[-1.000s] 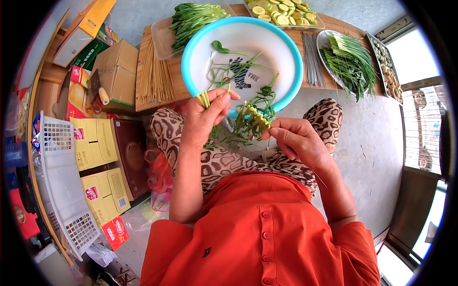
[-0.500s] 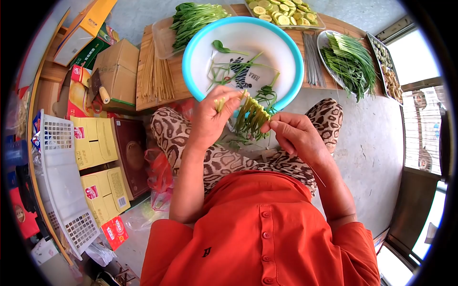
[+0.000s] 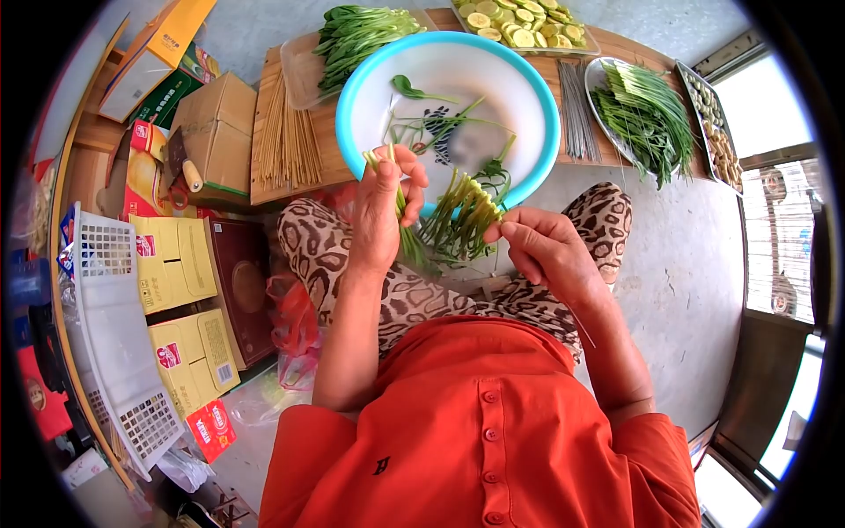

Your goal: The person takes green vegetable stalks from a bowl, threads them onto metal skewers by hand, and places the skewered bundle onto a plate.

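My left hand (image 3: 385, 207) is closed round a few leafy green stems (image 3: 373, 158), their pale cut ends sticking up past the thumb and the leaves hanging below. To its right, my right hand (image 3: 546, 248) pinches a thin skewer (image 3: 584, 327), whose tail runs down beside my forearm. A row of green vegetable stems (image 3: 471, 207) is threaded along this skewer, leaves drooping over my lap. Both hands are at the near rim of a white basin with a blue rim (image 3: 352, 141). Inside the basin lie loose greens (image 3: 422, 92).
On the wooden table (image 3: 563, 79) are bamboo skewers (image 3: 286, 141), metal skewers (image 3: 577, 110), a tub of leafy greens (image 3: 365, 40), sliced zucchini (image 3: 524, 22), a plate of chives (image 3: 642, 114) and a tray of skewered food (image 3: 713, 123). Boxes (image 3: 176, 264) and a white basket (image 3: 114, 308) stand left.
My left hand has moved left and slightly up, away from the threaded stems, with a few stems in its grip. My right hand has stayed nearly still.
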Demonstrator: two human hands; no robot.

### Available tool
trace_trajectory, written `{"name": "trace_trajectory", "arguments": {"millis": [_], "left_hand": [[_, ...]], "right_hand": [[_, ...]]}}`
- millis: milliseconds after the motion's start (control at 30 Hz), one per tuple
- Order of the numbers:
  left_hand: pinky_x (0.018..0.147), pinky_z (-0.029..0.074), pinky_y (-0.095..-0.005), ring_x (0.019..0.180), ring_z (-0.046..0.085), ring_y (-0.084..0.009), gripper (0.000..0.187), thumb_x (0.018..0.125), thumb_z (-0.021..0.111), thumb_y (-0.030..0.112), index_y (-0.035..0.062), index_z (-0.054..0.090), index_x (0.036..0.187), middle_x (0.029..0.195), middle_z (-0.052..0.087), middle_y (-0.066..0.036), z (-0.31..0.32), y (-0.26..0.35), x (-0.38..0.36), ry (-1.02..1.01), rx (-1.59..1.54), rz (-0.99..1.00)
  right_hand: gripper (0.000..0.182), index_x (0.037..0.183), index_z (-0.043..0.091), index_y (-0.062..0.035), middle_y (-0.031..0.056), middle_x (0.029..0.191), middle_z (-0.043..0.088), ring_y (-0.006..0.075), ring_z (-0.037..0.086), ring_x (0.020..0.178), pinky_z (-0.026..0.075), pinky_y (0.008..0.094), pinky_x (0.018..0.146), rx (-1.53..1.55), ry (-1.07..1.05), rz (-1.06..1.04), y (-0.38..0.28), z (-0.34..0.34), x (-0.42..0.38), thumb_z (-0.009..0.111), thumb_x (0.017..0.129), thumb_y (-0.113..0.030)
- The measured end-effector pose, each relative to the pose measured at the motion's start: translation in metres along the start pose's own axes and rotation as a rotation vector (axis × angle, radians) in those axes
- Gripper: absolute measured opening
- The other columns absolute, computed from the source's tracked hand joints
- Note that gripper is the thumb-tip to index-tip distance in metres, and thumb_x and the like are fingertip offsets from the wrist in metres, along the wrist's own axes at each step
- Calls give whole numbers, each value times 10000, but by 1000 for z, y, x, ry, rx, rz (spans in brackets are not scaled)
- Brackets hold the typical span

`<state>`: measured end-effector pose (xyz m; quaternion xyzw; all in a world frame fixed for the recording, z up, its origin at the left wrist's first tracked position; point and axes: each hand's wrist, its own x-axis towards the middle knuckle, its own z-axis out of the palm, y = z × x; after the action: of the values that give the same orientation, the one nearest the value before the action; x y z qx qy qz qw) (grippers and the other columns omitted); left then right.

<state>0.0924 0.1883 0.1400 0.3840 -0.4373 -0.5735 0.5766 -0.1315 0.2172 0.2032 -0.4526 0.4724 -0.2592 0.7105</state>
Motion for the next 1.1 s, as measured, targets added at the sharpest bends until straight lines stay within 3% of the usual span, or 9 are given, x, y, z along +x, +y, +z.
{"name": "trace_trajectory", "arguments": {"millis": [233,467,533,1100], "left_hand": [[448,315,-185,524,410,-45,189,989,505,218,49,585,1025,835,533,1,6,-2,1,142,-40,-41],[436,314,-173,500,411,-40,238,977,534,229,36,632,1074,724,543,22,9,6,-2,96,-57,-78],[431,317,-173,481,412,-40,239,974,540,233,35,629,1074,699,554,15,9,4,-2,125,-99,-94],[437,318,-162,504,408,-21,208,955,573,180,31,663,1071,693,540,34,13,3,-2,149,40,-27]], "right_hand": [[247,964,653,-25,-60,508,409,23,333,435,227,196,429,19,-26,-11,2,2,0,501,980,-219],[265,978,641,-12,-62,479,387,23,288,394,199,193,399,12,-21,-23,3,5,0,477,989,-220],[248,960,656,-27,-61,506,410,22,336,433,228,198,431,14,-30,-3,1,5,-1,509,974,-226],[256,975,648,-23,-64,500,392,24,305,419,209,200,417,7,-23,-23,-3,10,-3,486,985,-221]]}}
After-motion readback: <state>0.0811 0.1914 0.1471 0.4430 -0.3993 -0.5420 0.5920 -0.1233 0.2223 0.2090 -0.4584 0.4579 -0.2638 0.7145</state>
